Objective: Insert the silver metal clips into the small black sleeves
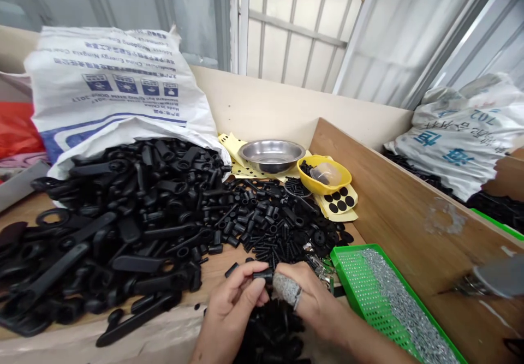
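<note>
Near the table's front edge, my left hand (235,301) pinches a short black cylindrical part (263,275) between thumb and fingers. My right hand (309,293) is closed at the right end of that same part, its fingertips partly hidden. A grey, speckled wrap (287,290) covers one of the right hand's fingers. Just beyond the hands lie small black ribbed screw-like pieces (275,249) and short black tubes (249,216). Below the hands there are more black parts (272,331), partly covered by them.
A white sack (118,80) spills black handle-shaped parts (135,211) at left. Behind stand a metal bowl (272,155) and a yellow basket (327,181). At right, a green perforated tray (368,298) of small silvery pieces sits beside a wooden divider (393,195).
</note>
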### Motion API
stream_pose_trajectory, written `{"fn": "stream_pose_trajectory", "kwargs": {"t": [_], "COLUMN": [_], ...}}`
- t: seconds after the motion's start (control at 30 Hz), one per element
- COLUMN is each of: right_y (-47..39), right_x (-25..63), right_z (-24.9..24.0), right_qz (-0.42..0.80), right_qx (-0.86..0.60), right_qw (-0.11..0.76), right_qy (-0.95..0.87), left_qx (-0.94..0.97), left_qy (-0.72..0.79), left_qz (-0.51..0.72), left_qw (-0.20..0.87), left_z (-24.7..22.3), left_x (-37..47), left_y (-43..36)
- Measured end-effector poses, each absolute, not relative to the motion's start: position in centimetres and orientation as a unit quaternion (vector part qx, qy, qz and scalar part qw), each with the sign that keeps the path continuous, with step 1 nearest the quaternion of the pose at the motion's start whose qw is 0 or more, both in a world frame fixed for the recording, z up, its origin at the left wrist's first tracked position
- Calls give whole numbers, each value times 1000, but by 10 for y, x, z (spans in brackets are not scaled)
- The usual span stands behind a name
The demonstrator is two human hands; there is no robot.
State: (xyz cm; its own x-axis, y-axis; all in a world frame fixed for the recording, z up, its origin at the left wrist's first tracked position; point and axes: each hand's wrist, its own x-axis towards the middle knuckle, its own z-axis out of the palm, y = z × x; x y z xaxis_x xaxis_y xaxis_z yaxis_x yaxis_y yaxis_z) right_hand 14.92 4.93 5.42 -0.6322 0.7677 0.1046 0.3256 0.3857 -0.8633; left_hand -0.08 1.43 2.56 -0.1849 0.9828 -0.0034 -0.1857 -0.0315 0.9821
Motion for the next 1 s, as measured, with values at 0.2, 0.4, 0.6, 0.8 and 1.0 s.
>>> {"fn": "stream_pose_trajectory", "kwargs": {"t": [0.2,0.4,0.6,0.8,1.0], "right_y": [50,42,44,59,69], "right_x": [135,143,146,139,130], "right_z": [29,49,56,45,61], "right_qz": [659,444,300,232,240], "right_qx": [-371,-404,-410,-380,-345], "right_qw": [303,275,212,169,153], "right_qy": [-580,-751,-835,-879,-895], "left_qx": [487,487,405,303,290], "left_qy": [528,536,482,441,428], "left_qz": [568,566,583,561,542], "left_qw": [401,395,513,632,663], "left_z": [19,25,23,18,32], "left_x": [-8,-5,-2,-11,-38], "left_y": [15,13,15,27,32]}}
